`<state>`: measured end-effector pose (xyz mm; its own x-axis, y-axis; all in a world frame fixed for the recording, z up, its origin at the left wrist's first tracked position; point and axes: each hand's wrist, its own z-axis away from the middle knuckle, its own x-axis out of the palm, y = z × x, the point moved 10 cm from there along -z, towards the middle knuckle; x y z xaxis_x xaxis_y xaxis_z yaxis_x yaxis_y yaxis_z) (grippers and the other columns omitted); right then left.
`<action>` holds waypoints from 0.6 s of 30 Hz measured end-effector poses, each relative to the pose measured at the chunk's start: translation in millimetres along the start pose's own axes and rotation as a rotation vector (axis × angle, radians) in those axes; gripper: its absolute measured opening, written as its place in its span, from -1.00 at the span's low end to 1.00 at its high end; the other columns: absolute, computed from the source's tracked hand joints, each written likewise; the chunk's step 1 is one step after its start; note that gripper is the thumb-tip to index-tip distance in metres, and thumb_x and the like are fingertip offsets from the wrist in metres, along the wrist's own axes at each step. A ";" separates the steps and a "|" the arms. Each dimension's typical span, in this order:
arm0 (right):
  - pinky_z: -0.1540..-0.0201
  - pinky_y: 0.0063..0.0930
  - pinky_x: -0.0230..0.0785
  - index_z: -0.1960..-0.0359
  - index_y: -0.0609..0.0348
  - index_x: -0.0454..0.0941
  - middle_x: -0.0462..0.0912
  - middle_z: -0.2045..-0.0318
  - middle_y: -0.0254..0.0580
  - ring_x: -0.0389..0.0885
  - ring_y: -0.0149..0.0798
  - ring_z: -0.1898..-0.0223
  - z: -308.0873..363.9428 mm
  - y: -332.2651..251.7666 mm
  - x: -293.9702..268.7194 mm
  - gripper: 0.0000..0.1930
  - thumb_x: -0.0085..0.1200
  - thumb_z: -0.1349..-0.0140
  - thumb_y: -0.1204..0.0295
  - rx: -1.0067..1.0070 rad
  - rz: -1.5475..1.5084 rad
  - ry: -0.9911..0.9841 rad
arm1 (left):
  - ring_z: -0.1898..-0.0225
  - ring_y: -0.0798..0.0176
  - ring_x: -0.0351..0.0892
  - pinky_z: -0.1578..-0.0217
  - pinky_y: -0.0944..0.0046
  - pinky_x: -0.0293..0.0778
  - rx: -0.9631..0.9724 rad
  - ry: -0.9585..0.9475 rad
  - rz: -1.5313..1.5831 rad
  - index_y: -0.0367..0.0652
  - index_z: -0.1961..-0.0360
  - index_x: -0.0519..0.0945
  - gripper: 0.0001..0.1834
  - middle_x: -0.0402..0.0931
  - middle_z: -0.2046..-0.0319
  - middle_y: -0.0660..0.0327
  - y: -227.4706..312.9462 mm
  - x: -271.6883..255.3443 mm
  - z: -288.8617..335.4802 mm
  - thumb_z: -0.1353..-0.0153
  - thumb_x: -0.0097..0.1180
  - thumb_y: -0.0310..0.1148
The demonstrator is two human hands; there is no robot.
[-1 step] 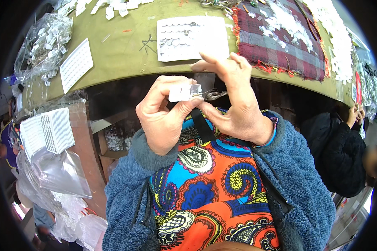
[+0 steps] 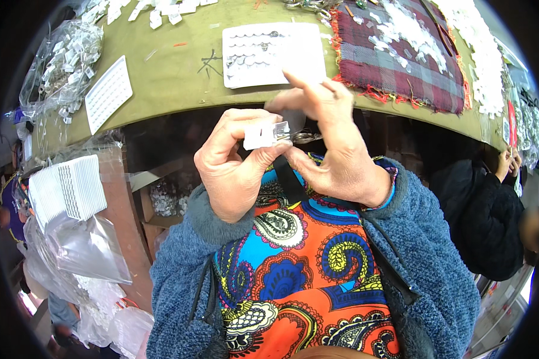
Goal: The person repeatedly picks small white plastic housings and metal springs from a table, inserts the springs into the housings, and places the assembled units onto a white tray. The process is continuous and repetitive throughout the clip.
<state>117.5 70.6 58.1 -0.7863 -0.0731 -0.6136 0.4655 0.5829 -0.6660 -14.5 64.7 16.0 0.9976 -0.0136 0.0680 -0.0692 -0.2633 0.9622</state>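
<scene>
Pinching small white piece (image 2: 259, 137), left hand (image 2: 229, 157): flat opaque body, dark slit, clear boxy end catching light! Right hand (image 2: 336, 140) wide, thumb near clear end, fingertips blurred.

You can read no label or number here. One dark, character-like mark (image 2: 210, 63) stands on your green table (image 2: 161, 75).
</scene>
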 end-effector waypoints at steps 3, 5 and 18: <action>0.13 -0.53 0.27 -0.26 0.33 0.25 0.50 0.39 -0.33 0.43 -0.46 0.29 9.0 16.1 20.0 -0.46 0.02 -0.21 0.62 0.220 -0.394 -0.162 | 0.25 0.38 0.59 0.21 0.41 0.56 -0.050 0.056 0.209 -0.35 0.18 0.56 -0.78 0.62 0.21 0.13 -5.7 -5.7 0.3 -0.15 0.30 -0.63; 0.33 -0.54 0.28 -0.10 0.31 0.36 0.47 0.49 -0.30 0.41 -0.45 0.40 18.8 35.3 25.2 -0.64 -0.02 -0.25 0.60 0.453 -0.614 -0.127 | 0.32 0.37 0.60 0.29 0.38 0.59 -0.130 0.122 0.380 -0.35 0.17 0.53 -0.78 0.61 0.22 0.12 -14.9 -11.2 2.0 -0.18 0.28 -0.61; 0.48 -0.65 0.30 0.30 0.28 0.58 0.55 0.45 -0.27 0.47 -0.48 0.53 7.7 18.3 14.2 -0.90 0.18 -0.15 0.66 0.214 -0.323 -0.015 | 0.34 0.39 0.63 0.34 0.41 0.59 -0.157 0.074 0.367 -0.30 0.19 0.51 -0.80 0.59 0.27 0.16 -16.6 -5.0 6.7 -0.19 0.27 -0.63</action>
<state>118.0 73.9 33.9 -0.9010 -0.2383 -0.3624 0.2699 0.3461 -0.8985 -18.4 62.7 -2.1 0.9039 -0.0088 0.4277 -0.4263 -0.1036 0.8986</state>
